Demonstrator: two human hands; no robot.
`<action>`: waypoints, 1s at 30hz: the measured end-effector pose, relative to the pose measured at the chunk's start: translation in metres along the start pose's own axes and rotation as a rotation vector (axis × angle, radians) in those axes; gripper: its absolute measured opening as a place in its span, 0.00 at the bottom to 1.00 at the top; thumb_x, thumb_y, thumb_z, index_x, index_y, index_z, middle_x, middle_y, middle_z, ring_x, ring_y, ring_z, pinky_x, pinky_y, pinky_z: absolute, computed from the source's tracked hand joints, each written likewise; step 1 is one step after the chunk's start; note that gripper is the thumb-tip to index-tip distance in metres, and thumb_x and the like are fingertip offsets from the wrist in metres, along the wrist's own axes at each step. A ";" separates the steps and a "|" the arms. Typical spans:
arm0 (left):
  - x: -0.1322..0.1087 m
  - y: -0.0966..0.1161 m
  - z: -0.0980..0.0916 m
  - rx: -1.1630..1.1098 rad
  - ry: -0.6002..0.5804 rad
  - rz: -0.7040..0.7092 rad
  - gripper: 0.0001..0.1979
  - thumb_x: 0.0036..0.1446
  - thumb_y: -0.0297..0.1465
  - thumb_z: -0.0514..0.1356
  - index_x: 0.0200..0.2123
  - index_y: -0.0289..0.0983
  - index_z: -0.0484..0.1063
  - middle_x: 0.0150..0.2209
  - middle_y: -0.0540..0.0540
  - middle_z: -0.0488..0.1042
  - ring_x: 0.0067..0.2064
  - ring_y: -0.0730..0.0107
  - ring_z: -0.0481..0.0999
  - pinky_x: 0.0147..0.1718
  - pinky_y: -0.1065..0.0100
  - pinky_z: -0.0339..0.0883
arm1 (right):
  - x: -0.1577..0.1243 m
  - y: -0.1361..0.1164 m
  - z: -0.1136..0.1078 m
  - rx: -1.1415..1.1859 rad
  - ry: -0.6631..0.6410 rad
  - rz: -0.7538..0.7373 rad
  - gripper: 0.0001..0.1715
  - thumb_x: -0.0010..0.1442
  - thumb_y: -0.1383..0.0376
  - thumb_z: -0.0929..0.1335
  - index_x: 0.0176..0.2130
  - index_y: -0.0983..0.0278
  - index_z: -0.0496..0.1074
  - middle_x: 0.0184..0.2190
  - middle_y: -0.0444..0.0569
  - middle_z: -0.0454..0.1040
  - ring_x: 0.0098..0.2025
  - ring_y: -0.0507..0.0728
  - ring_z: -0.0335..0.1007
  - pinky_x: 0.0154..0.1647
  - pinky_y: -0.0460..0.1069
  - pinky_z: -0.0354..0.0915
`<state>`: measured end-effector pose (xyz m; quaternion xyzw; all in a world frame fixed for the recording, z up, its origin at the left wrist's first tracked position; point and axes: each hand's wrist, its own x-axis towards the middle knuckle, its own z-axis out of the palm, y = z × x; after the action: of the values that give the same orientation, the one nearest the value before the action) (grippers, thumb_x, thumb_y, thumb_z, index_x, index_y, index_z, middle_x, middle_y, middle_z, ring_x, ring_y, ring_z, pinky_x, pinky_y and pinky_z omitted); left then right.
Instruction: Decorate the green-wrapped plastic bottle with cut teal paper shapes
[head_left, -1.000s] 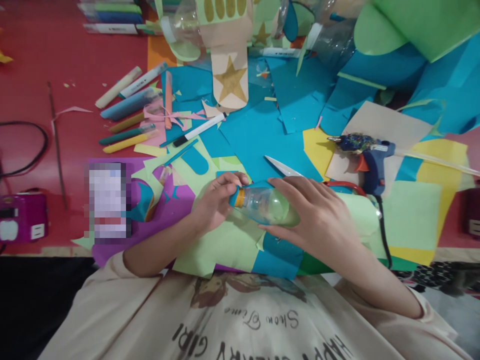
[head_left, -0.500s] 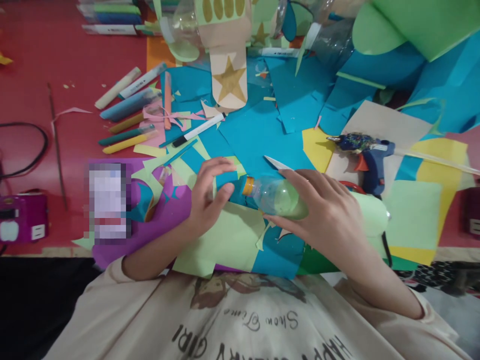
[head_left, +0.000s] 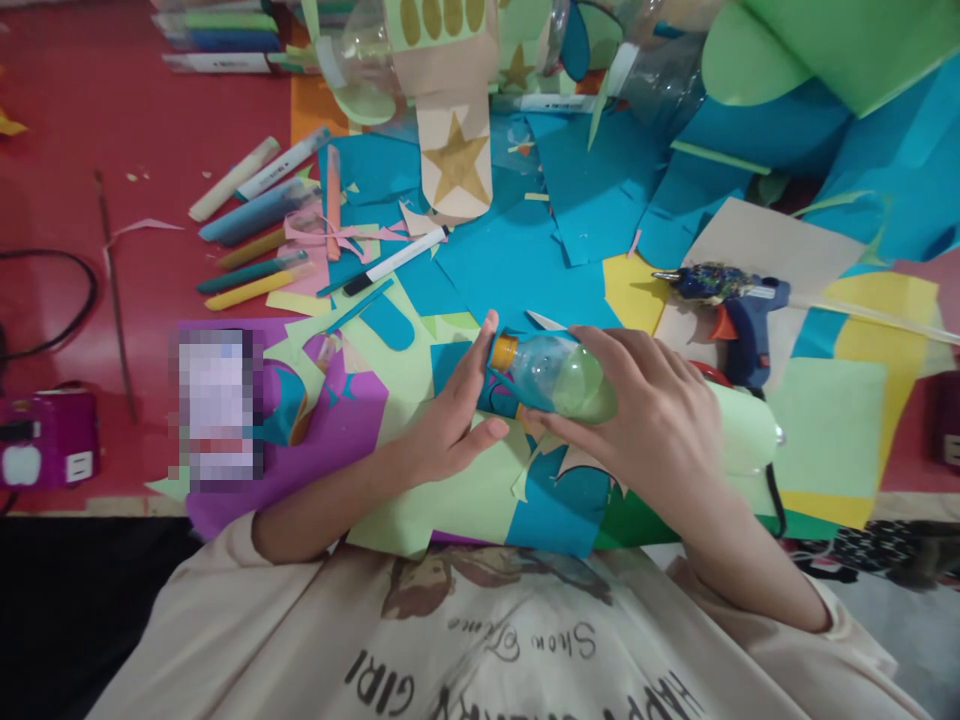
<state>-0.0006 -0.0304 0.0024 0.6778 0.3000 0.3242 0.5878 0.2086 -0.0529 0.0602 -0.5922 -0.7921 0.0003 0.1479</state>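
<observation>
A clear plastic bottle (head_left: 544,372) lies on its side, its orange cap (head_left: 504,352) pointing left and light green paper (head_left: 742,425) around its body. My right hand (head_left: 649,400) is wrapped over the middle of it, thumb below and fingers above. Just left of the cap is my left hand (head_left: 459,420), with its fingers stretched out and its thumb apart; nothing shows in its grasp. Whether its fingertips touch the cap is hard to tell. Behind the bottle, a pointed blade (head_left: 545,321) sticks out past my right fingers. Light green paper (head_left: 465,480) lies under my hands.
On the right, a blue glue gun (head_left: 742,320) rests on beige paper, its tip to the left. Several markers (head_left: 262,215) and paper scraps lie at the left, near a blurred phone (head_left: 216,405). A paper piece with a gold star (head_left: 457,165) and plastic bottles (head_left: 660,80) stand behind.
My left hand has moved right toward the cap, its curled fingers now straightened. The bottle has shifted slightly and its cap end has tipped up a little, with my right hand still around it.
</observation>
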 end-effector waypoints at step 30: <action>0.017 0.008 -0.018 -0.013 0.422 -0.252 0.12 0.53 0.43 0.66 0.35 0.42 0.82 0.41 0.45 0.81 0.43 0.64 0.80 0.39 0.66 0.76 | -0.004 -0.009 0.008 -0.122 0.007 -0.090 0.28 0.58 0.55 0.70 0.52 0.69 0.67 0.41 0.60 0.77 0.39 0.64 0.73 0.38 0.55 0.66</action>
<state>-0.0041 -0.0071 0.0141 0.5484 0.4962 0.3846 0.5524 0.1993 -0.0579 0.0532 -0.5637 -0.8161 -0.0566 0.1143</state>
